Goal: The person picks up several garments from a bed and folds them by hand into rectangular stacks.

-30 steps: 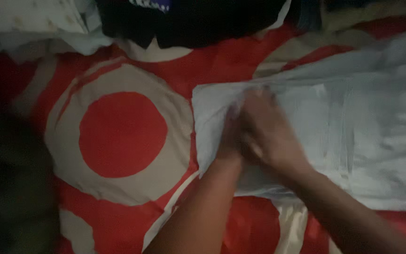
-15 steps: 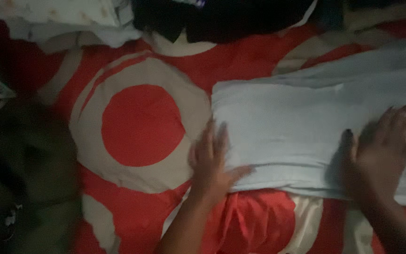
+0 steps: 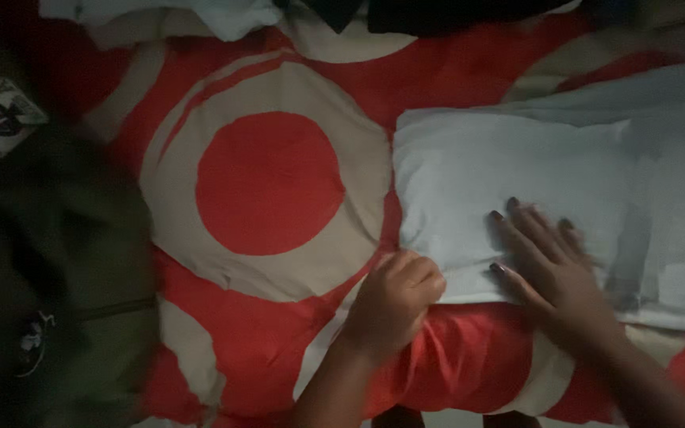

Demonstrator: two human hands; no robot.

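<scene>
- Left hand (image 3: 394, 301) curls closed on the near corner of the pale blue folded cloth (image 3: 509, 170), seemingly pinching its edge.
- Right hand (image 3: 552, 265) lies flat, fingers spread, just beside it, pinning the fold.
- Red-and-cream circle bedspread (image 3: 267, 182) lies beneath.

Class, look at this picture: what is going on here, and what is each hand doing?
A person is handling a pale blue folded cloth laid on a red bedsheet with beige circles. The right hand lies flat on the cloth, fingers spread. The left hand is curled closed at the cloth's near corner, seemingly gripping its edge. Dark clothing lies to the left, and more clothes sit along the top edge.
</scene>
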